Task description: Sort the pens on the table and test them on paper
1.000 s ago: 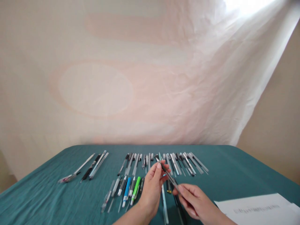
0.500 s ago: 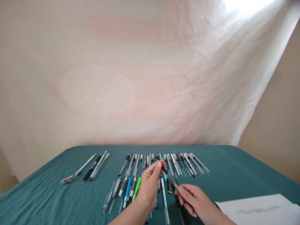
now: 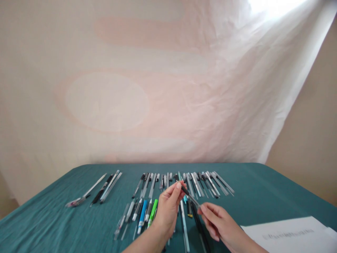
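Both of my hands hold one slim dark pen (image 3: 190, 196) in the air above the table. My left hand (image 3: 167, 209) pinches its far end between thumb and fingertips. My right hand (image 3: 219, 223) grips its near end with fingers closed. Under my hands lies a near row of pens, among them a green marker (image 3: 152, 212) and a blue pen (image 3: 142, 215). A far row of several grey, black and white pens (image 3: 200, 183) runs across the teal tablecloth (image 3: 52, 225).
A separate small group of pens (image 3: 101, 189) lies at the left. A white sheet of paper (image 3: 289, 235) rests at the near right corner. A crumpled white cloth backdrop (image 3: 158, 88) hangs right behind the table's far edge.
My left hand slid slightly left and lower along the pen, and my right hand shifted a little away from me. The pens on the cloth stayed in place.
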Available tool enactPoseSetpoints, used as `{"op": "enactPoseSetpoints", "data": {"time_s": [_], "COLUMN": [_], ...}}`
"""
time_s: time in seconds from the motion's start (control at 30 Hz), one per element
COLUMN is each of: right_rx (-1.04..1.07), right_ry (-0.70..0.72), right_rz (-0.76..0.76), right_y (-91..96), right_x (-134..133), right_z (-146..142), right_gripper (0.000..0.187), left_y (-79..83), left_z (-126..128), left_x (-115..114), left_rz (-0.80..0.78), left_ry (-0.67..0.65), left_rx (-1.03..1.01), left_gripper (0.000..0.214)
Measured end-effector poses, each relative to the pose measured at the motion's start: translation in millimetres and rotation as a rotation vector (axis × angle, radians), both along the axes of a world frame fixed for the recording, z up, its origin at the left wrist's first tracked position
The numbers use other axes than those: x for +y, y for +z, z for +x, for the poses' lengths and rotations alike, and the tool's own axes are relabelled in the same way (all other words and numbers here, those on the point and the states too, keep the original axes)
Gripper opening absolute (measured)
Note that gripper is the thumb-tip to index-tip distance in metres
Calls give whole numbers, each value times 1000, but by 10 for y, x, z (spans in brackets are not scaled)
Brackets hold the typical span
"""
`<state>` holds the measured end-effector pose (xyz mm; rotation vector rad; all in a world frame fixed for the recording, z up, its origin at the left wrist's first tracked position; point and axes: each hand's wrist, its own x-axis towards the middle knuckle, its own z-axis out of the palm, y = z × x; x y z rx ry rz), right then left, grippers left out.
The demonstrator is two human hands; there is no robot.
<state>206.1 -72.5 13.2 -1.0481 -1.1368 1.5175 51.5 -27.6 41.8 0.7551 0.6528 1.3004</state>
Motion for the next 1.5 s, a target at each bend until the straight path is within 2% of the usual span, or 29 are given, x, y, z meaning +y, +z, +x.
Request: {"op": "enactPoseSetpoints", "data": {"time_s": [0.1,0.3,0.5,0.63,0.77,0.97,1.13,1.3,1.43,1.5], "right_rx": [11,42,-37,12,6,-54,-45,-55,-13,14], "right_ry": [12,23,15,38,23,24,37,19,-6,-23], "right_rz": [26,-88,53,19,-42,74,63,56,41,29], "right_y": [6,23,-9,9,17,-27,-12,-7,21,45], "right_x": [-7,-31,15,-1,-20,7,9,8,-6,-9], "right_z": [1,-19,8,-8,-18,0,-1,0,0,6], "right_gripper": [28,35,27,26,37,26,26,25,23,25], "left_y": [-9,-16,-24,-32,-36,-29,-19,-2,-29,-42], "left_z": [4,6,13,18,17,10,5,-71,-106,-94], "left_x": [0,14,-8,-8,-5,-22,10,122,160,133], "left_rz": [-9,17,8,22,38,28,19,18,-38,-38], "left_ry": [0,-11,-23,-39,-52,-53,-46,34,100,64], "left_rx": [-5,-3,34,37,35,54,28,-15,79,209], "left_gripper": [26,27,27,27,26,26,27,27,31,34]}}
